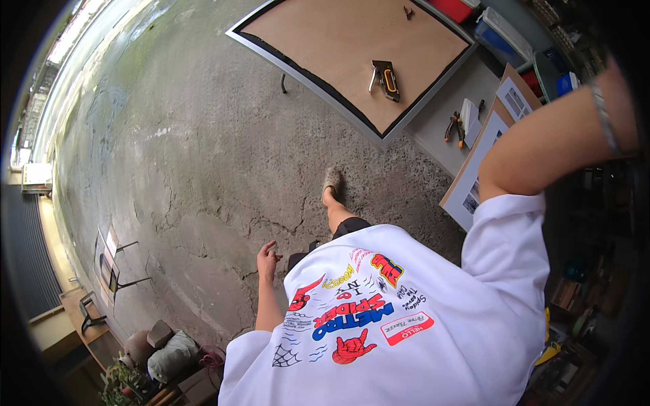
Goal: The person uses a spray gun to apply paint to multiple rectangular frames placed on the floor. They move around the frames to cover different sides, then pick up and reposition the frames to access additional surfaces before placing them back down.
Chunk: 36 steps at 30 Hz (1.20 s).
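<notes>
My left hand point(269, 258) hangs beside my left thigh over the concrete floor. It holds nothing; one finger is stretched and the others are loosely curled. My right forearm point(562, 139), with a silvery bracelet point(604, 116), is raised toward the right rim, and the hand itself is cut off there. Ahead, a staple gun point(386, 81) in black and orange lies on a brown sheet point(338, 51) within a pale-framed panel point(325, 95). Black-and-orange pliers point(455, 130) rest on a grey surface beside the panel. Neither hand touches these tools.
Printed boards point(477, 176) lean below my raised arm. Plastic boxes point(504, 39) stand at the upper right. Cracked concrete floor point(189, 155) spreads to the left. A chair-like frame point(112, 267), a grey sack point(172, 357) and plants point(125, 382) are at lower left.
</notes>
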Available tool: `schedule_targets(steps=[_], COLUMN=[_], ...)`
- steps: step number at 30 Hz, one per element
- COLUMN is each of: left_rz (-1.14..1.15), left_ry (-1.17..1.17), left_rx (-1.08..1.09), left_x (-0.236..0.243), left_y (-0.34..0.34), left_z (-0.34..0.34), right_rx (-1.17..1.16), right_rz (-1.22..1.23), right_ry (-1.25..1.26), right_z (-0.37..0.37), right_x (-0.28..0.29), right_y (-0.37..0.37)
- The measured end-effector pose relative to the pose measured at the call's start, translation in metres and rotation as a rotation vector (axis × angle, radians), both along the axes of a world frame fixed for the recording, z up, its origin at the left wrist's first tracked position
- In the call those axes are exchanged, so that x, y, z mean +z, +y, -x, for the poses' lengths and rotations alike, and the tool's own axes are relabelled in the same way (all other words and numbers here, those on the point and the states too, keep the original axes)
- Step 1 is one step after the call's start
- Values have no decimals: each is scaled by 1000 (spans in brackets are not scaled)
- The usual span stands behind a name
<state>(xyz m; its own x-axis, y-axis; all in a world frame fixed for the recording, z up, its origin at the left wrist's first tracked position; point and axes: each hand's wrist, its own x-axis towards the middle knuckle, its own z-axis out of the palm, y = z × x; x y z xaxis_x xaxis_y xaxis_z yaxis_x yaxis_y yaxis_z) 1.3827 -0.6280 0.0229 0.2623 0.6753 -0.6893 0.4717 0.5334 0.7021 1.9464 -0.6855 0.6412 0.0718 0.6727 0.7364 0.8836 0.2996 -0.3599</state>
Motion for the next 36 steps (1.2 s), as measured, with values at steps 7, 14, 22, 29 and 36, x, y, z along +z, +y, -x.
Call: schedule_targets(steps=[7, 14, 22, 29, 36], left_rz=[-33, 1, -59, -89, -959], left_ry=[18, 142, 177, 197, 158], left_rx=[-220, -207, -541, -493, -543], left_x=[5, -13, -45, 5, 75], left_y=[60, 146, 351, 536, 596], left_z=[-42, 6, -109, -336, -524], right_rx=[-688, -1146, -1398, -1328, -1816], right_rz=[774, 1025, 1008, 724, 626], right_ry=[412, 243, 545, 1096, 692], right_z=[-161, -135, -190, -197, -213], right_x=[-444, -525, -558, -490, -468], right_y=[112, 146, 163, 120, -4])
